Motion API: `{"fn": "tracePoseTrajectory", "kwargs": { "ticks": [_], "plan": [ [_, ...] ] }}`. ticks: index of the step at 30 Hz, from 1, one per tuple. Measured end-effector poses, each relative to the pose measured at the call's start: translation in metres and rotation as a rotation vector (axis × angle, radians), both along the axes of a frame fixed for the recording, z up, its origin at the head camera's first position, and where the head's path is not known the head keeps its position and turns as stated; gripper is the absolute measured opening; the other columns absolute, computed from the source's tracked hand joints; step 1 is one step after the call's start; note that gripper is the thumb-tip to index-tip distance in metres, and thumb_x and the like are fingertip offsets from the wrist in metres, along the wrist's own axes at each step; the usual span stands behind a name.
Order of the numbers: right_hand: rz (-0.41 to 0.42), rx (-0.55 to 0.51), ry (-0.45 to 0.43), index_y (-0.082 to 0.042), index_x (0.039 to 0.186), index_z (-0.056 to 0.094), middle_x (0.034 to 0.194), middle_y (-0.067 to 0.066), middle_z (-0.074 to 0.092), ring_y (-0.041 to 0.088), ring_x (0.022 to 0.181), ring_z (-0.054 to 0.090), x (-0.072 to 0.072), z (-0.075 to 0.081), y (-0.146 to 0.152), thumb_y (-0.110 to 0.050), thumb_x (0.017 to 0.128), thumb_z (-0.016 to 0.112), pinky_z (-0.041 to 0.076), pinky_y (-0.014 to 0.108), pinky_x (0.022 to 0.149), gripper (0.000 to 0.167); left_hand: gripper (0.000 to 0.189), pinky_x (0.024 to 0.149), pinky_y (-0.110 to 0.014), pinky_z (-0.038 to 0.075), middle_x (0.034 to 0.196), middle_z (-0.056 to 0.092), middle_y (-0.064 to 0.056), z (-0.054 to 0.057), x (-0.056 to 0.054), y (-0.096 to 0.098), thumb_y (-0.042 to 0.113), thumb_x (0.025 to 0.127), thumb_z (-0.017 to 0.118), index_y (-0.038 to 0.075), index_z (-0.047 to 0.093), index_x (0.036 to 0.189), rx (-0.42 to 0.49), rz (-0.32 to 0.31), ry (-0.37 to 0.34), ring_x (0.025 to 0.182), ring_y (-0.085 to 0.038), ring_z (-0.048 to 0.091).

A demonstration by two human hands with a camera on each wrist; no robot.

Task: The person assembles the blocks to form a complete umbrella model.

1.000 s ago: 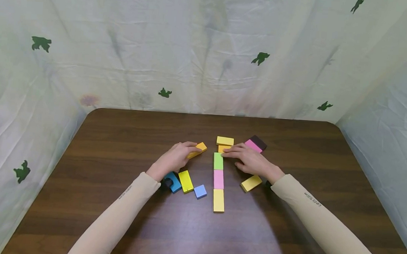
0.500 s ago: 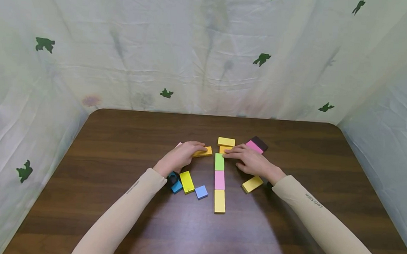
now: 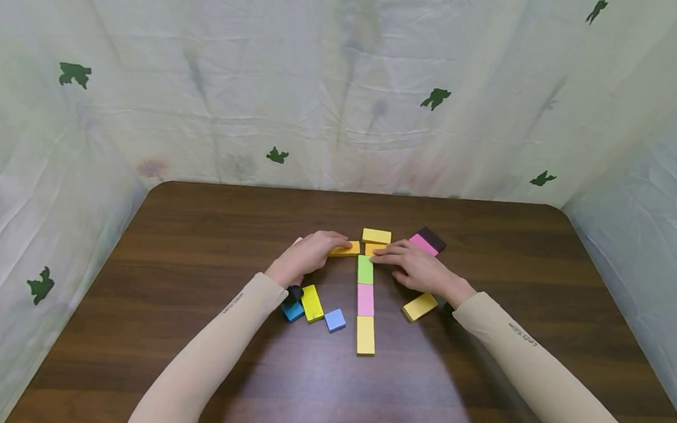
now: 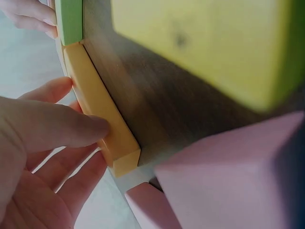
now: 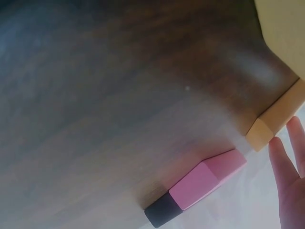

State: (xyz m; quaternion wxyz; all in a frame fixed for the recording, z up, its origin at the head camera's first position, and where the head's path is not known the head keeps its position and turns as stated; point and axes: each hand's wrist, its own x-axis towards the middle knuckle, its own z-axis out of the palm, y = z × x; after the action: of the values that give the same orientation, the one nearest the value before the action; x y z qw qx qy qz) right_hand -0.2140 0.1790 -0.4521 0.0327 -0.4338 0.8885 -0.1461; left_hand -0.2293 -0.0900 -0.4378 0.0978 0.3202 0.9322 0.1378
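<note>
Head view shows both arms in beige sleeves reaching forward over the brown worktop (image 3: 198,229), with the hands meeting near the middle. The left hand (image 3: 308,255) lies low on the worktop, wrist bent a little, and its thumb and fingers hold an orange block (image 3: 344,249) by its long sides. In the left wrist view the thumb presses one side of this block (image 4: 102,126) and the fingers curl under the other side. The block is long and flat, lies across, and its far end touches the green block (image 3: 365,269).

The right hand (image 3: 419,268) rests flat, fingers almost straight and together, and the fingertips (image 3: 377,258) touch the top end of the green block and a small orange block (image 3: 373,247) behind it. It holds nothing.

The green block stands first in a straight line with a pink block (image 3: 365,299) and a yellow block (image 3: 365,335), each touching the next. A yellow block (image 3: 376,236) lies just behind the small orange one. A pink and dark block (image 3: 425,241) lies near the right hand.
</note>
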Motion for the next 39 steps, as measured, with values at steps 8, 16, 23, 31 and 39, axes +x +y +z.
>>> {"fn": "tracePoseTrajectory", "kwargs": {
  "ticks": [8, 16, 23, 31, 39],
  "plan": [
    [0.004, -0.014, 0.015, -0.014, 0.131, 0.061, 0.136, 0.002, 0.055, 0.029, 0.123, 0.045, 0.001, -0.001, 0.000, 0.001, 0.086, 0.061, 0.042, 0.044, 0.096, 0.048, 0.055, 0.104, -0.035, 0.037, 0.141, 0.049, -0.004, 0.002, 0.004, 0.000, -0.016, 0.088, 0.049, 0.012, 0.057, 0.135, 0.001, -0.025, -0.011, 0.127, -0.023, 0.047],
    [-0.009, 0.002, 0.004, -0.015, 0.133, 0.059, 0.136, 0.001, 0.054, 0.028, 0.125, 0.044, 0.001, -0.001, 0.000, 0.000, 0.087, 0.061, 0.042, 0.045, 0.097, 0.049, 0.045, 0.106, -0.043, 0.033, 0.143, 0.046, -0.006, 0.004, 0.015, -0.006, -0.005, 0.093, 0.048, 0.007, 0.055, 0.136, -0.054, -0.068, 0.072, 0.130, -0.028, 0.043],
    [0.003, -0.010, 0.021, -0.015, 0.132, 0.060, 0.136, 0.003, 0.054, 0.028, 0.124, 0.044, 0.001, -0.001, 0.000, -0.001, 0.087, 0.061, 0.042, 0.044, 0.097, 0.047, 0.044, 0.108, -0.042, 0.030, 0.144, 0.045, -0.012, 0.006, 0.020, -0.008, 0.001, 0.093, 0.054, -0.001, 0.050, 0.137, -0.043, -0.153, 0.048, 0.133, -0.034, 0.038],
    [0.016, -0.043, 0.049, -0.012, 0.129, 0.062, 0.133, 0.005, 0.056, 0.028, 0.122, 0.046, 0.003, 0.000, -0.001, -0.001, 0.086, 0.061, 0.042, 0.044, 0.096, 0.044, 0.047, 0.109, -0.042, 0.027, 0.147, 0.040, -0.013, 0.006, 0.021, -0.005, 0.003, 0.095, 0.054, -0.001, 0.046, 0.140, -0.043, -0.138, -0.020, 0.137, -0.033, 0.032],
    [0.007, -0.051, 0.045, -0.013, 0.129, 0.062, 0.133, 0.005, 0.056, 0.027, 0.122, 0.046, 0.002, -0.002, -0.001, -0.001, 0.087, 0.061, 0.042, 0.043, 0.096, 0.043, 0.048, 0.109, -0.042, 0.027, 0.149, 0.037, -0.011, 0.004, 0.022, -0.004, 0.005, 0.096, 0.054, 0.000, 0.043, 0.142, -0.041, -0.125, -0.028, 0.138, -0.033, 0.029]
  ]
}}
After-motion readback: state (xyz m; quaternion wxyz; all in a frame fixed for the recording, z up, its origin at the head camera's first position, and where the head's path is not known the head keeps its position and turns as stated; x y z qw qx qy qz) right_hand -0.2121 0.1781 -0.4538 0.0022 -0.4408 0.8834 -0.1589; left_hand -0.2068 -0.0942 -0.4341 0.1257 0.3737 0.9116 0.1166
